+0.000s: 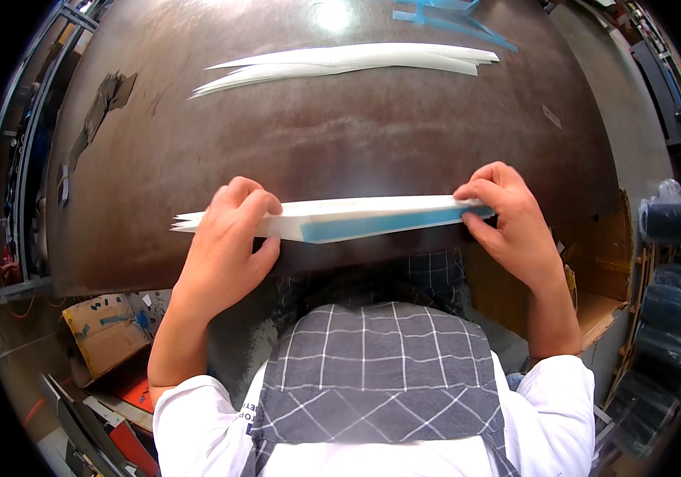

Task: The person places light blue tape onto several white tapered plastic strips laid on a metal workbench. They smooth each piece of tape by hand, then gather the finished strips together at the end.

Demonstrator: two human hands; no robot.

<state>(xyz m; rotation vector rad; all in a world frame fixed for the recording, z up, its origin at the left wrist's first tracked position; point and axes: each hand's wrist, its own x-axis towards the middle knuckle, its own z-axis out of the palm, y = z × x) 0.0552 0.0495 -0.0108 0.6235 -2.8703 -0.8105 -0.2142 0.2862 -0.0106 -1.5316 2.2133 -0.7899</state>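
Note:
A long, narrow bundle of white strips [372, 205], like folded paper or thin sheet, lies crosswise along the near edge of the brown table [340, 143]. A flat blue strip [388, 226] runs along its near side, from the middle to the right end. My left hand [231, 230] pinches the bundle left of the blue part, with pointed white ends sticking out beyond it. At the right end, my right hand [507, 219] grips it between thumb and fingers, covering the tip of the blue strip.
Farther back lie more long white strips [356, 57] and tangled blue strips [456, 28]. Dark flat scraps [100, 107] rest at the left. Below the table are a cardboard box [106, 334] at left, a wooden compartment [599, 262] at right, and plastic-wrapped dark rolls [674, 310].

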